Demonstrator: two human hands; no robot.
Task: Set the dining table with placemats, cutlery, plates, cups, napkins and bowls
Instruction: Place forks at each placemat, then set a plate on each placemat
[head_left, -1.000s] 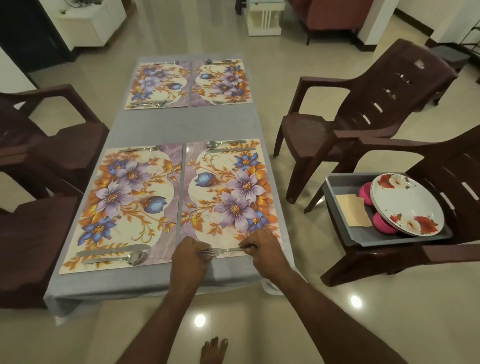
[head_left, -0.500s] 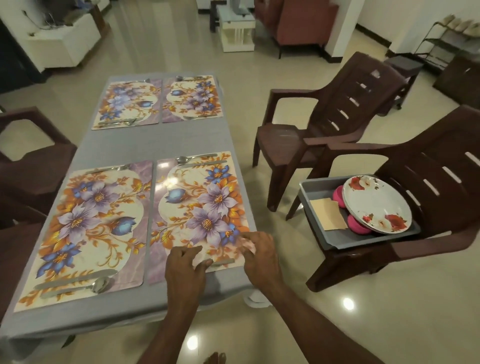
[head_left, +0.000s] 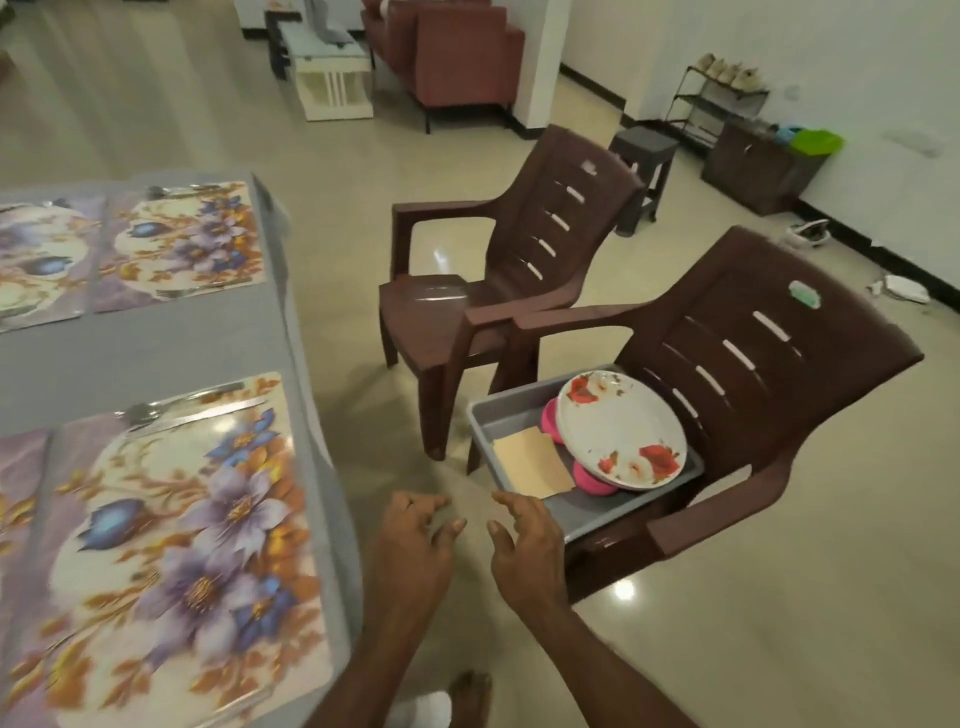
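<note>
Both hands off the table edge since 0.5 s ago, now in mid-air btwn table (head_left: 306, 332) & grey tray (head_left: 498, 415). Left hand (head_left: 415, 551) & right hand (head_left: 524, 545) empty, fingers loosely spread. Floral plate (head_left: 621, 431), pink bowls (head_left: 592, 475), napkin (head_left: 532, 462) in tray on chair (head_left: 779, 353); nearest placemat (head_left: 176, 545) w/ cutlery (head_left: 176, 408) at far end.

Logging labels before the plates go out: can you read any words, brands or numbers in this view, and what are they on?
No readable text anywhere.
Green oval sticker on the near brown plastic chair: too blurred to read.
Pale sticker on the far brown plastic chair: too small to read.
White floral plate, grey plastic tray and floral placemats: patterns only, no lettering.
</note>
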